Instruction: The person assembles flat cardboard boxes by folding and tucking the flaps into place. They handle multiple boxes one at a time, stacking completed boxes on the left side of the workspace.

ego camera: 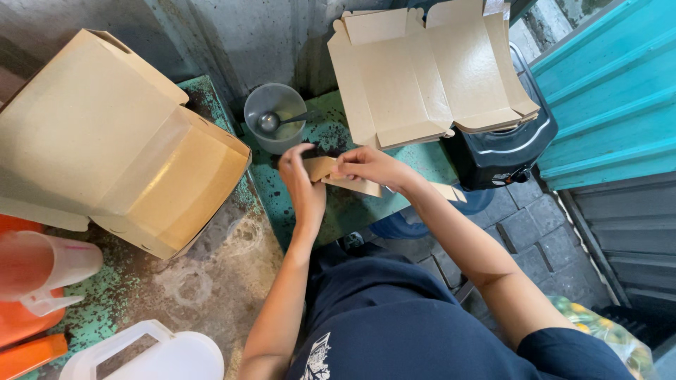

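wall (239, 35): grey concrete | floor (535, 232): grey pavers | shutter (612, 91): teal metal

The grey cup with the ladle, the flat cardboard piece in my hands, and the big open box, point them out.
grey cup (262, 107): head view, on its left rim.
flat cardboard piece (318, 167): head view, on the part showing between both hands.
big open box (84, 119): head view, on its broad top panel.

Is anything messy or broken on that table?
Yes. The green table top is worn, its paint flaking into grey patches with ring stains. Both hands, left hand and right hand, hold a folded cardboard piece; nothing looks spilled.
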`<state>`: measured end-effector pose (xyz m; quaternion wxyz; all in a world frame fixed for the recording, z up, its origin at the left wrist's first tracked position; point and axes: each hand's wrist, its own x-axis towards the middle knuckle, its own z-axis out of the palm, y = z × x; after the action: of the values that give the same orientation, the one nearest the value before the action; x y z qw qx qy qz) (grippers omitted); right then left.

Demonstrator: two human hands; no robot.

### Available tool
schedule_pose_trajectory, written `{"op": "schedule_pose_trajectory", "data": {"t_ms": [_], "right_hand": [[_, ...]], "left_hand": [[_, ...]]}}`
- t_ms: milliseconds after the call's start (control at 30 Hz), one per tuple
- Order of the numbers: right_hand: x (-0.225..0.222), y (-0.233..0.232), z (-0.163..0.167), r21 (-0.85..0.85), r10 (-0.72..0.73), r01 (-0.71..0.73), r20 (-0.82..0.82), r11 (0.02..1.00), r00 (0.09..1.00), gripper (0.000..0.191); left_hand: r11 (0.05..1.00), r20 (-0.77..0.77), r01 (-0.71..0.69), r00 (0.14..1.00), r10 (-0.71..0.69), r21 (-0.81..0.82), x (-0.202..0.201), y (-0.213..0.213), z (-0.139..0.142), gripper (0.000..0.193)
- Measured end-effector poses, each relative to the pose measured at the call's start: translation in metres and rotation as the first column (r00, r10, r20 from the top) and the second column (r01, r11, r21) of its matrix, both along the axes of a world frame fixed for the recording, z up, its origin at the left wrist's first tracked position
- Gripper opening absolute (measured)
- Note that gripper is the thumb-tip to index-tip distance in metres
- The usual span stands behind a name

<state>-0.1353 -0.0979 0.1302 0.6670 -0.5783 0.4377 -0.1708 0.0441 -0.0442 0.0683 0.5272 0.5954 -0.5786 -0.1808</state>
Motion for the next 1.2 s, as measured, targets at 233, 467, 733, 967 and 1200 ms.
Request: {"op": "schedule_pose_trajectory", "data": {"t_ms": [233,467,733,967,1200], "right_hand": [[0.007,-0.018,-0.013,-0.023,-0.043,0.043,0.016,0.999,0.999,0.028],[0.009,-0.019,-0.003,-0.052,-0.002,0.001,-0.025,0.999,1.0,0.031],[0.016,-0.02,0.008,-0.127,-0.089,0.073,-0.127,0.989,0.988,0.031],[0.011,-0.01,0.021,-0.829,-0.171,-0.1,-0.23,0.551,0.958,0.025],[0.008,-0.013,0.026,-0.492,-0.227,0.07,-0.268,0.868,0.936,0.018]], "left_hand": [[0.976,-0.963,0.075,0.196,0.186,0.204,-0.043,0.008,-0.042,0.08],[0.98,-0.99,0.149,0.065,0.122,0.131,-0.059,0.022,-0.012,0.081],[0.962,-0.989,0.269,0.151,0.006,0.047,-0.042,0.009,-0.039,0.028],[0.94,-0.982,0.335,0.19,-0.008,0.057,-0.038,0.0,-0.064,0.023],[0.919,-0.987,0.394,0.156,-0.033,0.032,-0.035,-0.004,-0.067,0.025]]}}
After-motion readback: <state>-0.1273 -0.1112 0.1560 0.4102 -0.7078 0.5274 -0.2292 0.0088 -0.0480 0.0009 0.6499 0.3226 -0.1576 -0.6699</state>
